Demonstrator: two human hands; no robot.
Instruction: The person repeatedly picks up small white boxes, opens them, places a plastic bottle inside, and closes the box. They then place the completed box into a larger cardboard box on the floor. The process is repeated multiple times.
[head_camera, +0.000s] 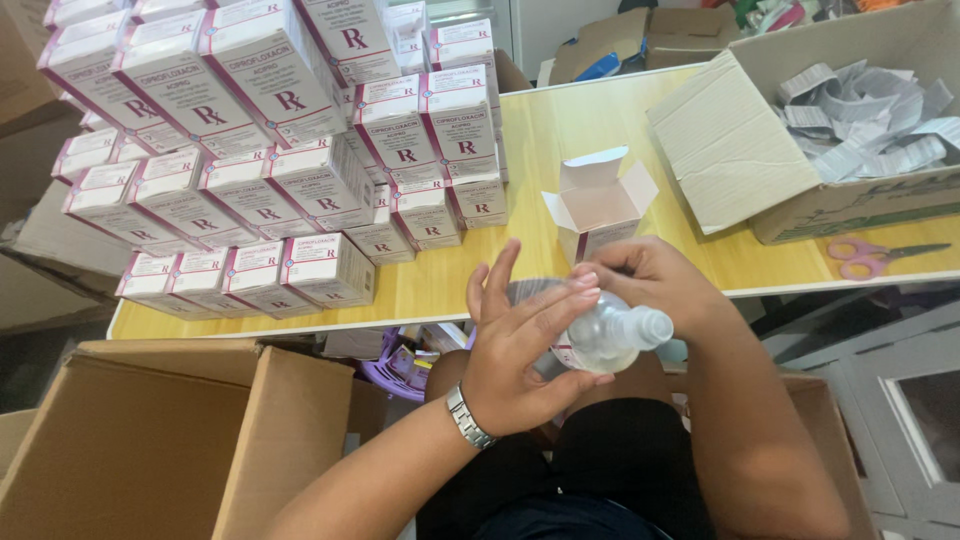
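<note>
Item: clear plastic bottle (600, 335), white cap, held above lap, near table (590, 125) edge, below open carton (598, 205).
L hand (520, 350): fingers spread, lightly wrapped on bottle body.
R hand (650, 275): fingers curled shut on upper side of bottle.
Axis: approx. horizontal; cap end points right, base hidden behind L palm.
Method (judgement): keep both grips firm, label facing up, align cap w/ carton mouth.
Nearby: stacked cartons (270, 150) at left.

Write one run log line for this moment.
left hand: on clear bottle | right hand: holds bottle | open small box: on table
</note>
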